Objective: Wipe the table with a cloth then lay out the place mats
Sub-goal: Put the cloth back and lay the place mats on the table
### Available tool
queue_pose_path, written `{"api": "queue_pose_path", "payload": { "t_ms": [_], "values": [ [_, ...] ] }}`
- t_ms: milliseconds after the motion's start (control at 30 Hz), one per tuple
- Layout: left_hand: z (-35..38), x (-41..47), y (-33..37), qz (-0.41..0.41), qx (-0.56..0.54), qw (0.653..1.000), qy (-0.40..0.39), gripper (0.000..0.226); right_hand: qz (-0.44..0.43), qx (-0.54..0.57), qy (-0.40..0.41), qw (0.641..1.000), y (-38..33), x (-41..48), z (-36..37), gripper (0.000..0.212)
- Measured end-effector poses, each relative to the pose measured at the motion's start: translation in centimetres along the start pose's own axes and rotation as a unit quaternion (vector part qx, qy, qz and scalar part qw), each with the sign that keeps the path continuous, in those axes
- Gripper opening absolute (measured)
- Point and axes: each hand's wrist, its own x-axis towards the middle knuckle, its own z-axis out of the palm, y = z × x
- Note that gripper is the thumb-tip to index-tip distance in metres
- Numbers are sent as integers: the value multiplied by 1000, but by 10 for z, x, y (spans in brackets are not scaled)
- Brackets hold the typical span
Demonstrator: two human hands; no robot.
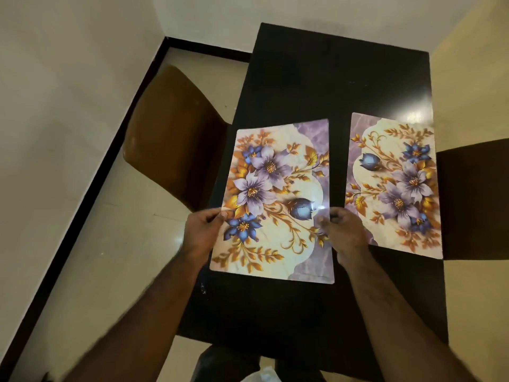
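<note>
The left hand (pixel 202 230) is closed in a pinch grip on the left long edge of the near place mat (pixel 275 199), thumb on top. The right hand (pixel 344 232) is curled at the mat's right long edge; its grip appears to be pinching that edge, though blur hides the fingertips. The mat is printed with purple and blue flowers and gold leaves on cream. It is seen over the dark worktop (pixel 330 78), just left of a second, matching mat (pixel 394 183), which lies flat on the worktop's right side.
</note>
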Motion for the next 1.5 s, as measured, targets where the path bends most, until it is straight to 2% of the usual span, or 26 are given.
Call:
{"api": "queue_pose_path", "payload": {
  "t_ms": [133, 200, 267, 467, 600, 767, 1067, 1167, 1500],
  "values": [
    [-1, 53, 46, 67, 16, 998, -13, 10, -42, 4, 55, 998, -26, 27, 13, 19],
    [-2, 80, 64, 80, 34, 996, 2, 4, -48, 36, 65, 996, -39, 41, 17, 9],
    [0, 103, 71, 94, 67, 993, 19, 10, -43, 44, 78, 995, -47, 53, 25, 19],
    [9, 148, 53, 76, 141, 986, 42, 6, -18, 17, 105, 994, -34, 87, 57, 27],
    [10, 159, 40, 94, 183, 976, 67, 21, -24, -56, 120, 991, -34, 94, 69, 39],
    [13, 165, 37, 134, 220, 961, 104, 18, -73, -115, 164, 977, -37, 93, 76, 45],
    [15, 168, 36, 155, 231, 953, 119, 21, -96, -148, 183, 967, -30, 94, 84, 46],
    [15, 169, 37, 162, 237, 951, 115, 22, -92, -160, 183, 966, -27, 96, 84, 51],
    [14, 172, 39, 154, 240, 953, 99, 26, -90, -162, 178, 966, -25, 102, 83, 49]
  ]
}}
